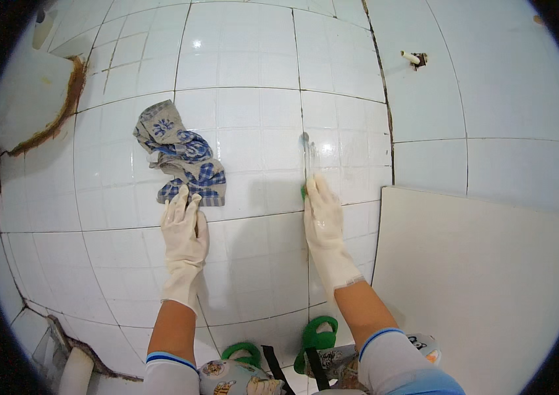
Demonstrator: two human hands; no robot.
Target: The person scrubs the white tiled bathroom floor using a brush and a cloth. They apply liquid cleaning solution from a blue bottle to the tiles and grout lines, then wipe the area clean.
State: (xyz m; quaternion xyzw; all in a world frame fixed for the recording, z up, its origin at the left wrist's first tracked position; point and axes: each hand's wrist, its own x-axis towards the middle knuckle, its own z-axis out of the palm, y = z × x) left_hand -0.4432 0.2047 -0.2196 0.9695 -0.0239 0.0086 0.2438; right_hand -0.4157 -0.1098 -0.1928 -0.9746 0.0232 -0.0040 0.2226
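Observation:
Both of my hands wear cream rubber gloves above a wet white tile floor (240,192). A crumpled grey cloth with a blue check and flower pattern (190,153) lies on the tiles. The fingertips of my left hand (184,227) rest on its near edge, slightly spread. To the right, my right hand (323,215) presses down along a dark grout line, its fingers together. A small piece of a green scrubber (304,191) shows at the left side of those fingers; the glove hides the rest. Just beyond the fingertips, a wet grey streak (305,143) runs along the joint.
A white ceramic fixture (37,98) with a brown-stained base edge stands at upper left. A pale pipe (76,373) rises at lower left. On the right are a cream panel (462,266) and a short pipe stub (410,57). Green slippers (320,333) are below me.

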